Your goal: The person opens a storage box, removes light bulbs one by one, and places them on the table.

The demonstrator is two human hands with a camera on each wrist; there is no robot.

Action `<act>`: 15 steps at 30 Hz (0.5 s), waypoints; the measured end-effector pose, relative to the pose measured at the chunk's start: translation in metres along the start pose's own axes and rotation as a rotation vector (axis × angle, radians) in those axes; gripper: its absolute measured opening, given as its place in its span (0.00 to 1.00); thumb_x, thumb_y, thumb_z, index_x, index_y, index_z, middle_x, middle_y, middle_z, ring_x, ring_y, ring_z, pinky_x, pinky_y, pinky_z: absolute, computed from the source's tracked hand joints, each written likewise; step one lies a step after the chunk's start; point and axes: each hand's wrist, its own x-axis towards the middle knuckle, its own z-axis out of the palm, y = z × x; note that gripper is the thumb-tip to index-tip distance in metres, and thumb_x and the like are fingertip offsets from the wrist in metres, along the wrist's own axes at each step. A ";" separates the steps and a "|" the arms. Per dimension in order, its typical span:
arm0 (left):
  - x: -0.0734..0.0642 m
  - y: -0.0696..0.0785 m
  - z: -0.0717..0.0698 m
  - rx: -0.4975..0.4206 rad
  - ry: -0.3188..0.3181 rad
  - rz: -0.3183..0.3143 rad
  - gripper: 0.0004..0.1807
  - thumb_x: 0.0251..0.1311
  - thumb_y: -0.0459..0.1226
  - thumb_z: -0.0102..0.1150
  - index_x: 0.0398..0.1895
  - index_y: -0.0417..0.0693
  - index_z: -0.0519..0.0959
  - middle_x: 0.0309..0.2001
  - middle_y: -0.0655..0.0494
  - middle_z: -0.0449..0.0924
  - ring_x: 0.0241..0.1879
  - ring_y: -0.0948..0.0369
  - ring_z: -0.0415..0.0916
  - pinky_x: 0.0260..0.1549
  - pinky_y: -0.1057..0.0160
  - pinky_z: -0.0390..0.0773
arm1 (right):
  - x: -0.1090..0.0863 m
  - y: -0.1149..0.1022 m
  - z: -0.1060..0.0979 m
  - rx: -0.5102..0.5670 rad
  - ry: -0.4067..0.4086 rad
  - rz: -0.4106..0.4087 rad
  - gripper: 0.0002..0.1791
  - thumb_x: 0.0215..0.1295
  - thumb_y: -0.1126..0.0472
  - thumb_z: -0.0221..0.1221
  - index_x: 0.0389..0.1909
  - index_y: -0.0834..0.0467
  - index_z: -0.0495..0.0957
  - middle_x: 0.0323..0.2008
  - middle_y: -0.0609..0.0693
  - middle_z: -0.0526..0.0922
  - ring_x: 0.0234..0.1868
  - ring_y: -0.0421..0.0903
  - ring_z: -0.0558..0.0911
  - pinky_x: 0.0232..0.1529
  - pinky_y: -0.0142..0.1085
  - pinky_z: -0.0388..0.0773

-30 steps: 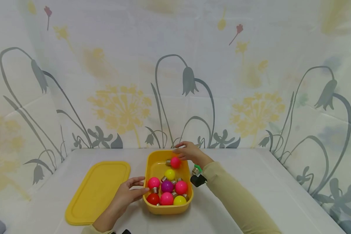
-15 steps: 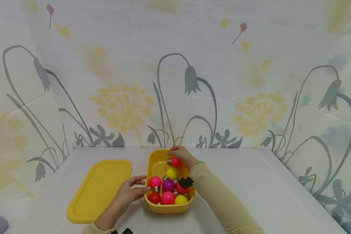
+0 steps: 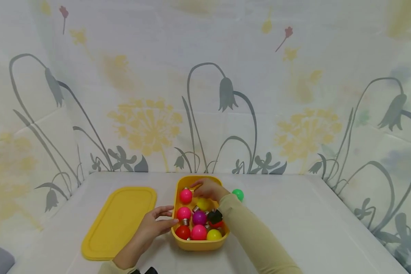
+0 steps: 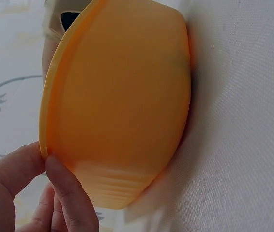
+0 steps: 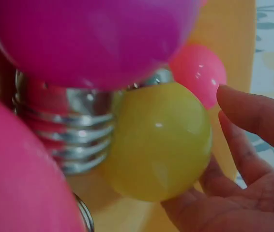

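Observation:
A yellow plastic box point(image 3: 198, 245) holds several round coloured light bulbs with metal screw bases. My left hand point(image 3: 154, 224) pinches its left rim; the left wrist view shows thumb and finger on either side of the box wall point(image 4: 117, 96). My right hand point(image 3: 209, 189) is inside the far part of the box, fingers loosely extended. A pink bulb point(image 3: 186, 196) lies by the far left wall, just beyond the right fingertips. Partly under that hand is a yellow bulb point(image 5: 156, 145), close to the fingers. A purple bulb point(image 3: 199, 218) and a red bulb point(image 3: 183, 232) lie nearer.
A yellow lid point(image 3: 120, 222) lies flat on the white-covered table left of the box. A green bulb point(image 3: 238, 195) rests outside the box on the right, partly behind the right sleeve point(image 3: 253, 232). A patterned cloth point(image 3: 205, 95) hangs behind.
My right hand has moved left and deeper into the box. The far pink bulb has shifted from the right side to the left wall and turned. The left hand stays at the rim.

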 end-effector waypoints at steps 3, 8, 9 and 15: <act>0.001 -0.001 0.001 0.000 -0.004 0.006 0.28 0.49 0.37 0.70 0.54 0.39 0.74 0.43 0.47 0.73 0.35 0.57 0.75 0.38 0.59 0.80 | -0.002 -0.002 0.004 -0.036 -0.027 -0.016 0.18 0.53 0.69 0.61 0.48 0.62 0.77 0.40 0.54 0.76 0.39 0.49 0.75 0.41 0.38 0.78; 0.003 -0.002 0.001 0.000 -0.009 0.018 0.28 0.49 0.36 0.70 0.54 0.39 0.74 0.42 0.46 0.72 0.33 0.58 0.75 0.37 0.59 0.80 | -0.002 -0.002 0.009 -0.063 -0.027 -0.030 0.18 0.51 0.67 0.63 0.46 0.62 0.78 0.38 0.53 0.77 0.39 0.50 0.75 0.42 0.39 0.78; 0.003 -0.002 0.001 0.001 -0.010 0.021 0.28 0.49 0.36 0.69 0.55 0.39 0.74 0.42 0.46 0.72 0.33 0.58 0.76 0.37 0.59 0.80 | -0.002 -0.002 0.010 -0.066 -0.023 -0.028 0.18 0.51 0.67 0.64 0.45 0.62 0.78 0.38 0.53 0.77 0.39 0.49 0.75 0.43 0.39 0.78; 0.002 -0.002 0.000 0.009 -0.006 0.018 0.28 0.49 0.36 0.69 0.54 0.38 0.74 0.43 0.46 0.72 0.34 0.58 0.75 0.37 0.59 0.80 | 0.002 -0.001 0.013 -0.053 -0.015 -0.024 0.17 0.50 0.65 0.66 0.43 0.60 0.79 0.37 0.52 0.77 0.39 0.50 0.75 0.43 0.40 0.77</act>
